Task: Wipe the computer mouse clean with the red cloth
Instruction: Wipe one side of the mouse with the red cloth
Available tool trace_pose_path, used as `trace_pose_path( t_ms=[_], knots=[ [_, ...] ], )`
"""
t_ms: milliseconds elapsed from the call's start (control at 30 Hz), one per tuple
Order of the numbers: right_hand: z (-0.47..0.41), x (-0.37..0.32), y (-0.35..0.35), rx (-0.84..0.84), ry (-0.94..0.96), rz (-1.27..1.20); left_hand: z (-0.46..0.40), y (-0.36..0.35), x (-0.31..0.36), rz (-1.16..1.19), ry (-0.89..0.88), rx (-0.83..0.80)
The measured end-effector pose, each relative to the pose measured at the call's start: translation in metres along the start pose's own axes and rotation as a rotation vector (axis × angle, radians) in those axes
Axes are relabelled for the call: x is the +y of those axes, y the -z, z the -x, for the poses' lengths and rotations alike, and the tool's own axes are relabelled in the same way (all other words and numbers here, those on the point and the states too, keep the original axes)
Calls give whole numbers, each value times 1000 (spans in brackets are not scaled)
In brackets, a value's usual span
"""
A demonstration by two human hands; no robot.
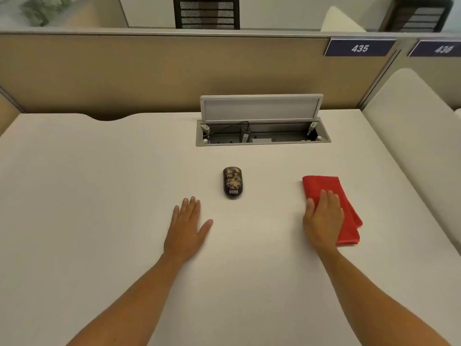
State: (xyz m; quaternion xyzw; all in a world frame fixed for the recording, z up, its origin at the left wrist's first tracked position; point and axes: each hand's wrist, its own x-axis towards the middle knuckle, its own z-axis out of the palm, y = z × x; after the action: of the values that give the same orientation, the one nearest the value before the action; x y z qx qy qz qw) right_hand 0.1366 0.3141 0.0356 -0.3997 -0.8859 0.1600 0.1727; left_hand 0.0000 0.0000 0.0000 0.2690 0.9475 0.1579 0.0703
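Desk (99,196), pale, smooth and wide, gives little grip: the folded red cloth (324,187) at three o'clock, under the flat open right hand (324,218), may slide or unfold; left hand (187,228) lies open, empty, at seven o'clock of the small dark gold-speckled mouse (233,181), which could skid unsteadied.

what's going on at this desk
A person sits at a white desk with both hands flat. The right hand rests on a folded red cloth, not yet gripping it. The left hand lies on the bare desk. The mouse sits untouched between them, farther back. Wiping has not begun.
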Motion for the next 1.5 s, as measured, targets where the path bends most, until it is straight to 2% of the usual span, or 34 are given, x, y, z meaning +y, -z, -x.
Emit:
trace_pose_path(
  t_ms=[100,300,500,667,1033,1200,1367,1500],
  knots=[
    [-13,12,3,3,-122,28,1,2,0,-11,6,31],
    [-33,28,4,-151,-298,95,1,2,2,13,9,46],
    [-44,31,13,-161,-324,135,2,0,1,27,7,65],
    [-45,24,13,-172,-352,-13,2,-1,1,16,8,66],
    [-39,-20,24,-204,-237,-333,0,-4,1,19,3,77],
    [-40,-54,15,-289,-238,-557,-11,-3,2,22,17,79],
    [-43,-83,5,-352,-207,-649,-32,-3,7,0,-28,85],
    [-49,-103,-5,-373,-43,-560,-40,-4,6,-13,-36,72]
  ],
)
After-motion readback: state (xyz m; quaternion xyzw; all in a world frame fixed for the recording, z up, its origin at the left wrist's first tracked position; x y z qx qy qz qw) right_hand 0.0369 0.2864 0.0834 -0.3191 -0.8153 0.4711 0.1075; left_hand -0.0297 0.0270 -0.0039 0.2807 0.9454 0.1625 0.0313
